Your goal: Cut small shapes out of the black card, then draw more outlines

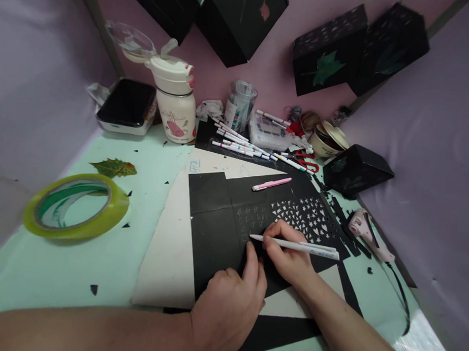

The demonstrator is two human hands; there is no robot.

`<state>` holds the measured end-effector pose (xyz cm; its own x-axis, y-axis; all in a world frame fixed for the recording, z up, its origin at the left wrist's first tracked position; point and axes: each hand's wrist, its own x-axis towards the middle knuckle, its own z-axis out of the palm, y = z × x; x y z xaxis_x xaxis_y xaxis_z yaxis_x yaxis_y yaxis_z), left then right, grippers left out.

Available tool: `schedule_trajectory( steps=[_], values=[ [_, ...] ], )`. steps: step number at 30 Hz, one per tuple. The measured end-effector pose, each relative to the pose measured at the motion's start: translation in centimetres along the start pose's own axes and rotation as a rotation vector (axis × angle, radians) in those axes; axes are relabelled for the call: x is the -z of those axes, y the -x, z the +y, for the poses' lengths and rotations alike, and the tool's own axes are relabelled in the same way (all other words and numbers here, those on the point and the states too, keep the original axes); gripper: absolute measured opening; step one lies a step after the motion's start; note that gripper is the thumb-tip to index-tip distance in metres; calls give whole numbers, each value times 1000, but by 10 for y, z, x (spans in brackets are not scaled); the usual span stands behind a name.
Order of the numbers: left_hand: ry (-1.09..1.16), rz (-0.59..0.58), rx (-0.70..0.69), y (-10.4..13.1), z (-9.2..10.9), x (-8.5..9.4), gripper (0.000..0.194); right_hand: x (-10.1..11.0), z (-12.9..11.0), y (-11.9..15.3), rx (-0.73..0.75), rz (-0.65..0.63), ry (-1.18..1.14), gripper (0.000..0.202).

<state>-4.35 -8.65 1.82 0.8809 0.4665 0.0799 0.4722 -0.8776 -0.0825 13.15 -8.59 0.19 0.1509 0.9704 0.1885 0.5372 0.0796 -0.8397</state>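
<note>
A sheet of black card (212,239) lies on white paper, with small stars, triangles and hearts cut out of its right part. Small outlined shapes are drawn in pale lines near its middle. My right hand (288,251) is closed around a white pen (319,249), whose tip is at the card beside these outlines. On the card just left of the pen tip rests my left hand (233,296), its index finger stretched out and its other fingers partly bent, holding nothing. A pink pen-like tool (272,184) lies towards the card's top edge.
At left are a roll of yellow-green tape (120,205) and a leaf (118,168). Behind stand a white bottle (176,113), several markers (236,146) and red-handled scissors (309,163). A corded pink-white tool (369,234) lies right. Black boxes (330,60) hang above.
</note>
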Motion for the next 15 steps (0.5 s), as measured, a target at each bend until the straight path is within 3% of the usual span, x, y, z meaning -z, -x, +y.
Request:
schedule_trajectory(
  steps=[15],
  values=[
    [6,-26,-14,1,0,1,50,-1,-3,0,4,12,-7,15]
  ],
)
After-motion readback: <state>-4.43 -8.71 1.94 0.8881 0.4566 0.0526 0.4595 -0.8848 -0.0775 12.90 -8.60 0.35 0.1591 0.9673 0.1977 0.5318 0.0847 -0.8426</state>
